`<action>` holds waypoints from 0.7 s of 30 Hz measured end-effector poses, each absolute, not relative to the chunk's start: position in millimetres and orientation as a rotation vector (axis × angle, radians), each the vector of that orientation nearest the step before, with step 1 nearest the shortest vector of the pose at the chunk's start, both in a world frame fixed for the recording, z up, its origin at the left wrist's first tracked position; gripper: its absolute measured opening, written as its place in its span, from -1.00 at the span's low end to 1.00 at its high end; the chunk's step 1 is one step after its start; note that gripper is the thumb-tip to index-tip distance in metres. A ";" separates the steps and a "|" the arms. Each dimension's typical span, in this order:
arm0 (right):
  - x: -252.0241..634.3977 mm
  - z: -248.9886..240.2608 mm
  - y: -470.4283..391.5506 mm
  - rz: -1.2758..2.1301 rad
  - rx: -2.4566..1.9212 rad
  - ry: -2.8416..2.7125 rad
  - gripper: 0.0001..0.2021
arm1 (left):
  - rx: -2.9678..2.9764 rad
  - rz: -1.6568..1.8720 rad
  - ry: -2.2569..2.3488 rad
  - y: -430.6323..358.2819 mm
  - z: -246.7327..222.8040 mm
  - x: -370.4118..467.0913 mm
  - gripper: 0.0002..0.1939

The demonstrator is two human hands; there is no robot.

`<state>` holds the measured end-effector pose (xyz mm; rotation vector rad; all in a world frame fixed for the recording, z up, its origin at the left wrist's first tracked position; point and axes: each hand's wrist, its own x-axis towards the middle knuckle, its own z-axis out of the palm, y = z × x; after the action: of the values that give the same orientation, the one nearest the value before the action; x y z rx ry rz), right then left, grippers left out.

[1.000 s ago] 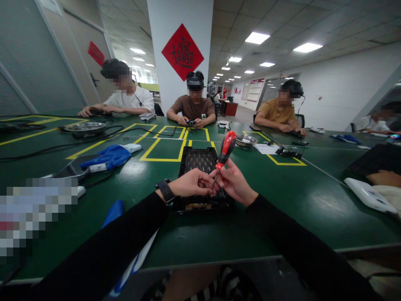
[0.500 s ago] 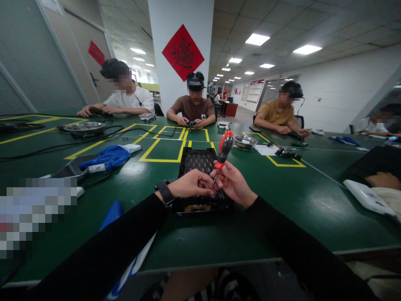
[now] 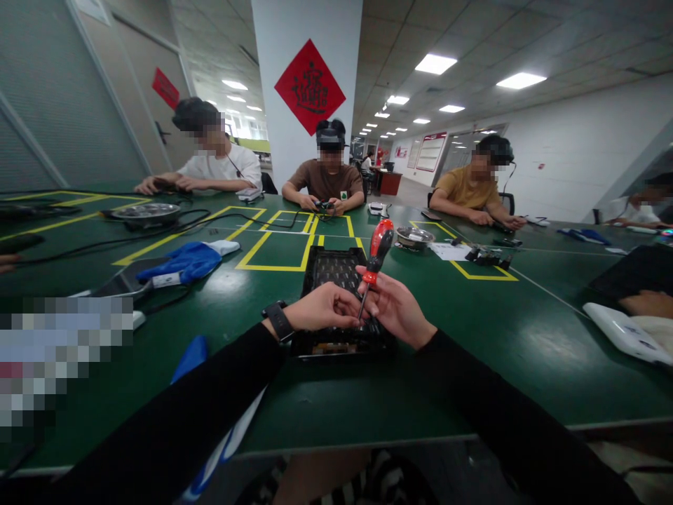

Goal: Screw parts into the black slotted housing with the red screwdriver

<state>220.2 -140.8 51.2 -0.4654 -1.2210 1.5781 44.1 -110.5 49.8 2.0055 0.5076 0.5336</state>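
Note:
My right hand (image 3: 400, 307) is closed around the lower end of a red and black screwdriver (image 3: 381, 245), which stands nearly upright with its tip down. Its metal shaft runs down to the fingertips of my left hand (image 3: 336, 308). Those fingers are pinched together beside the tip; whatever they hold is too small or too hidden to make out. Below both hands a black plastic case (image 3: 336, 263) lies on the green table (image 3: 473, 372), with a patterned inner surface. Part of the case is covered by my hands.
Blue gloves (image 3: 184, 263) and a dark tray lie to the left. Metal bowls (image 3: 415, 237) stand farther back, near black clips (image 3: 486, 257) on paper. A white device (image 3: 625, 331) sits at right. Several people work around the table, and a black cable crosses its left side.
The view has shifted slightly. My hands and the screwdriver keep almost the same pose over the case. At the far left edge, part of another person's hand with a dark object has appeared.

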 end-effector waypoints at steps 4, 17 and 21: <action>219.0 50.1 -141.0 1.540 -0.447 -1.225 -0.70 | 2.005 0.532 0.514 -111.4 50.6 44.7 -0.70; 220.9 50.6 -139.1 1.647 -0.466 -1.199 -0.68 | 1.976 0.475 0.432 -114.9 53.7 44.3 -0.70; 219.5 49.2 -139.4 1.597 -0.482 -1.211 -0.69 | 2.010 0.496 0.457 -114.9 54.2 44.7 -0.70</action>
<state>219.5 -139.4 49.2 -0.4818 -1.2112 1.5975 44.7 -114.9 54.2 2.0100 0.4573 0.4958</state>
